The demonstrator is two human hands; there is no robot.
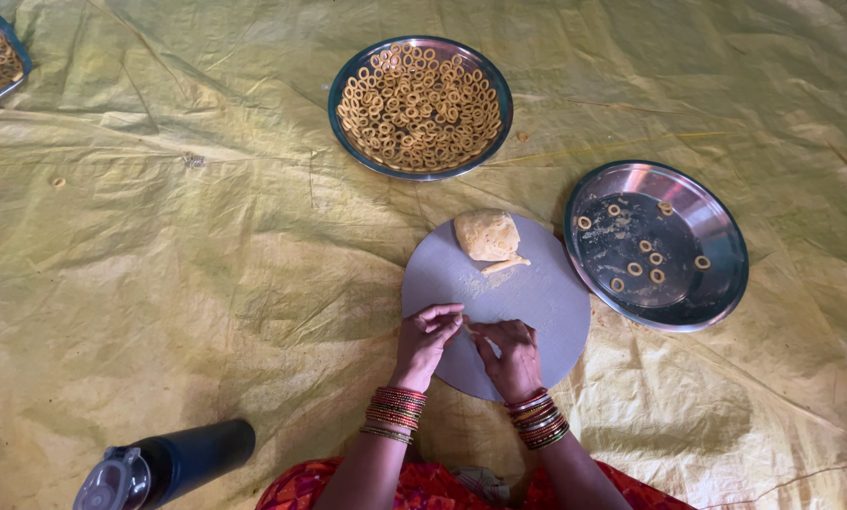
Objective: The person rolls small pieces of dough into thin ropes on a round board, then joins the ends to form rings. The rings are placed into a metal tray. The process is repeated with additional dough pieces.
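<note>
Over the round board's (537,302) near edge, left hand (425,335) and right hand (508,354) pinching 1 dough strip (468,324), dough lump (487,235) at far rim

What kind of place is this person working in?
Probably a home floor set up for snack making: a yellow plastic sheet covers the ground, with a round board, a dough lump and a plate of dough rings.

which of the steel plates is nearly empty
The steel plate on the right, beside the round grey board. It holds only a few dough rings, while the plate at top centre is packed full and the one at the top left corner is well filled too.
</note>
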